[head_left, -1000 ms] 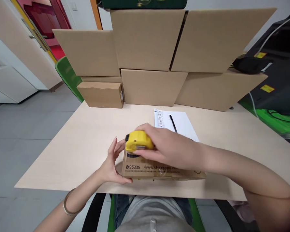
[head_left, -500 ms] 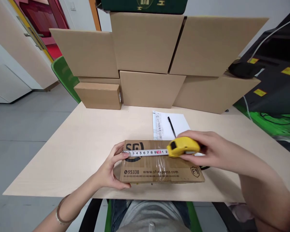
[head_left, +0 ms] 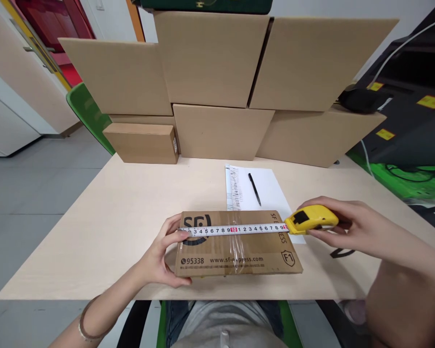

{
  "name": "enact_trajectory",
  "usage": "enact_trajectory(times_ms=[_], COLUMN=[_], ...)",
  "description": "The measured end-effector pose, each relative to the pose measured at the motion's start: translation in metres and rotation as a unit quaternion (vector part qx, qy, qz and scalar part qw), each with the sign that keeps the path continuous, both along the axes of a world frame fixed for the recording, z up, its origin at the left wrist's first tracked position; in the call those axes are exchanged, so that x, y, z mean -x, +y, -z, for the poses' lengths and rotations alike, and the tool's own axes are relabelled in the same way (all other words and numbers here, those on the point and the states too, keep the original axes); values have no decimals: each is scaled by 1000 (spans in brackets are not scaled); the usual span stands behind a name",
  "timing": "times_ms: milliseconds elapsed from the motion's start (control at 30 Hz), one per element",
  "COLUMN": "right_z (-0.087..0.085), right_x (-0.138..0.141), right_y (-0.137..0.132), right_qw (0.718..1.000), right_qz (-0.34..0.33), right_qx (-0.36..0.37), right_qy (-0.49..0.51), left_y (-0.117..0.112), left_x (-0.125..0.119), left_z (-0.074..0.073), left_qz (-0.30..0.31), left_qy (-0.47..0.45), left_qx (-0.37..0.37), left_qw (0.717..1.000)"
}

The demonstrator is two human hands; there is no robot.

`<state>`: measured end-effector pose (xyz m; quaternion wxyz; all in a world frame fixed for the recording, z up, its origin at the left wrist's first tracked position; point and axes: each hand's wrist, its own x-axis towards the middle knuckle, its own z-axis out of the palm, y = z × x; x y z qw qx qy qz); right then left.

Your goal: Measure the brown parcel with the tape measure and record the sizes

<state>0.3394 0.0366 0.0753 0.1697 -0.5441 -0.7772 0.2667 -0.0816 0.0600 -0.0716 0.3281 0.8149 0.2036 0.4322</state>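
Note:
A flat brown cardboard box point(head_left: 217, 249) with SF print and clear tape lies at the table's front edge. My left hand point(head_left: 168, 253) is closed on its left end, the thumb pressing the tape's end down there. Across the top runs the white measuring blade point(head_left: 246, 229), drawn out nearly the full length of the box. Its yellow tape measure case point(head_left: 311, 218) is gripped in my right hand point(head_left: 342, 222), just past the box's right edge.
Behind the box, a black pen point(head_left: 254, 188) rests on white paper point(head_left: 271, 181). A small carton point(head_left: 141, 143) stands at the back left before stacked large cartons point(head_left: 217, 60). A black strap point(head_left: 342, 253) lies on the table point(head_left: 159, 188) at right.
My right hand has moved right with the tape measure case, pulling out more blade along the box. My left hand stays on the left end. The view has shifted slightly.

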Motion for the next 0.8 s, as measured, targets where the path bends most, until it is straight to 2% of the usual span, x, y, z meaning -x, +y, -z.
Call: enact_trajectory(times_ms=[133,267,333,467,567,667,733,800], right_z=[-1,-16,-24,-28,-23,-20,-22,-26], right_x=[-7,7,31,103,149,164,154,134], right_y=[-2,-1,4,22,32,33,31,26], right_qw=[999,997,996,988,973,955,962,976], right_qz=[-12,-36,-63,-137,-219,-279,-244,-136], right_qx=[-27,-24,-4,35,-22,-90,-124,-173], right_qy=[-20,-62,-61,-57,-65,-52,-24,12], left_y=[0,0,0,-2,-5,-7,-7,-7], left_x=[0,0,1,2,1,-2,-4,-8], left_z=[1,-1,0,8,16,14,6,-6], left_qz=[3,0,0,-9,-32,-37,-48,-77], left_qy=[0,1,3,-9,-40,-56,-72,-96], left_qx=[-6,0,-5,6,66,106,125,181], left_qw=[1000,1000,1000,1000,996,992,988,976])
